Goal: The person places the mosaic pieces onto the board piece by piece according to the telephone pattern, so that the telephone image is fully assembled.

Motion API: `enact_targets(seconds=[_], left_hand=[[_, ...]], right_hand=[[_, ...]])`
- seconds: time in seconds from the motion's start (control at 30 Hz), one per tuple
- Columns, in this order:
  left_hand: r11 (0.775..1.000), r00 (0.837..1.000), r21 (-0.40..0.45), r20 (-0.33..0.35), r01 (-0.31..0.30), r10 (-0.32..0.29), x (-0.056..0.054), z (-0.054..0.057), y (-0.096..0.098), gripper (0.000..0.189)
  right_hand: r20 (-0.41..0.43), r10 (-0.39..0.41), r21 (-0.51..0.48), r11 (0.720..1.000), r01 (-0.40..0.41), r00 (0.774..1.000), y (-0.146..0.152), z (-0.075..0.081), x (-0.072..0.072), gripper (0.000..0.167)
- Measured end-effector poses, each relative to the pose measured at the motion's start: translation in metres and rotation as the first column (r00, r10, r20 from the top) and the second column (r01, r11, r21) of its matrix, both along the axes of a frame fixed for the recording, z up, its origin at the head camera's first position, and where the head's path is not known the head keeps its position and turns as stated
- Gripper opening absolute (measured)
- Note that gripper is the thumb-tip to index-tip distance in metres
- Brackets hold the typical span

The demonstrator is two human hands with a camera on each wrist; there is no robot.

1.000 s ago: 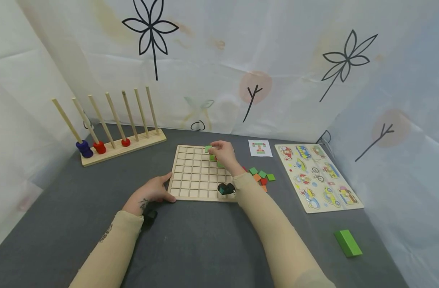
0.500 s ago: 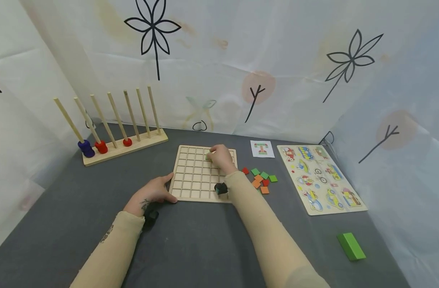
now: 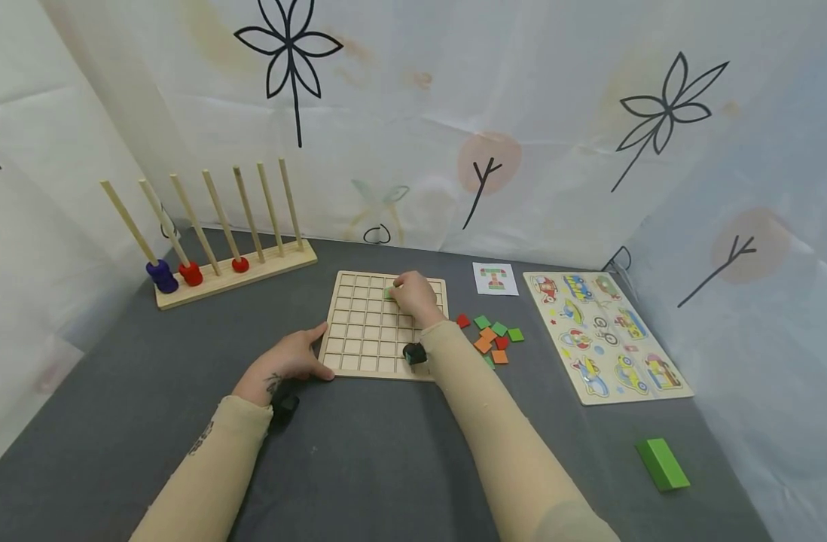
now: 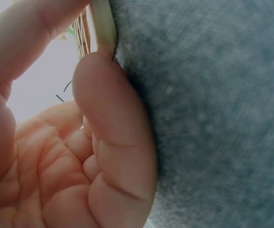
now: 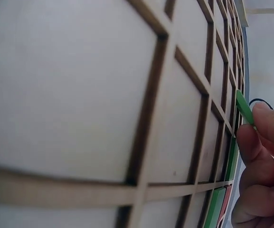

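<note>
A square wooden grid board (image 3: 362, 330) lies on the dark table. At its front left corner is my left hand (image 3: 290, 357), index finger and thumb spread; in the left wrist view the thumb (image 4: 113, 104) touches the board's edge. Over the far part of the board, my right hand (image 3: 416, 296) pinches a green square tile (image 5: 244, 109) between thumb and finger. That tile is tilted, one edge down at a grid cell. More green tiles (image 5: 214, 209) and a red tile (image 5: 226, 202) sit in cells beside it, mostly hidden by the hand in the head view.
Loose red, green and orange tiles (image 3: 483, 345) lie right of the board. Behind them is a pattern card (image 3: 495, 278). A picture puzzle board (image 3: 603, 339) and a green block (image 3: 662, 464) stand further right. A pegged wooden stand (image 3: 251, 277) with rings is at back left.
My right hand has moved slightly left and nearer with the green tile, bringing it down to the grid. My left hand has stayed at the board's corner.
</note>
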State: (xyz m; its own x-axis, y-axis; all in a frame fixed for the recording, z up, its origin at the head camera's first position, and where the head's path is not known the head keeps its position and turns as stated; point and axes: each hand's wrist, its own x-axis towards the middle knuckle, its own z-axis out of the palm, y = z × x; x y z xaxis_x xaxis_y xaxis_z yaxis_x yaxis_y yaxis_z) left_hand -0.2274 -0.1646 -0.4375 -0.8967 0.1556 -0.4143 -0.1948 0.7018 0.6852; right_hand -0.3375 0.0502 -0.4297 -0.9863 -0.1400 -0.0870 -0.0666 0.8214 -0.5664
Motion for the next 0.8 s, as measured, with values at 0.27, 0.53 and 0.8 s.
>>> enact_targets(seconds=[0.27,0.53,0.8], left_hand=[[1.000,1.000,0.000,-0.003,0.010,-0.010,0.000,0.000,0.001,0.104],[1.000,1.000,-0.012,-0.012,0.010,-0.011,-0.001,-0.001,0.001,0.104],[1.000,1.000,0.006,-0.013,0.021,-0.021,0.000,-0.001,0.001,0.104]], right_hand=[[-0.012,0.026,0.050,0.998,-0.026,1.000,0.002,0.001,0.001,0.027],[-0.012,0.035,-0.248,0.968,-0.037,0.999,0.028,0.006,0.003,0.045],[-0.034,-0.026,-0.481,0.877,0.007,0.999,0.083,0.016,0.014,0.042]])
